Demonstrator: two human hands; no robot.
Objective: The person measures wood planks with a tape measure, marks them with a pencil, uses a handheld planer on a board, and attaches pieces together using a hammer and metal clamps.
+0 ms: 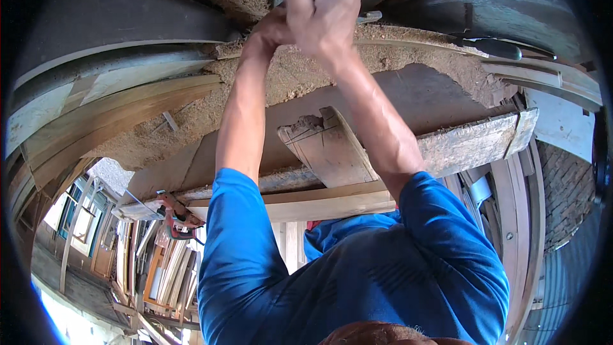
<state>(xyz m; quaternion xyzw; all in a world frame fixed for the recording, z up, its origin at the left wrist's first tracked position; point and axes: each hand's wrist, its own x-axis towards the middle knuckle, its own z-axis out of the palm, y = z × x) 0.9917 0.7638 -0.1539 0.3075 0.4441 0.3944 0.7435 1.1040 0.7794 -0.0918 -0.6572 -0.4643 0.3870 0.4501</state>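
Both my arms, in blue sleeves, reach up to the far edge of the bench. My right hand is in front, its fingers curled in and its thumb raised; whatever it may hold is hidden and slightly blurred. Behind it and a little to the left is my left hand, its fingers covered by the right. Just right of the hands lies a narrow metal-ended piece. Sawdust coats the surface under my wrists. Between my forearms rests a short board with dark marked lines and a broken end.
A long plank runs across in front of me, with a pale wood strip nearer my body. An orange power tool sits at the left end. A dark-handled tool lies far right. Curved boards stand at the left.
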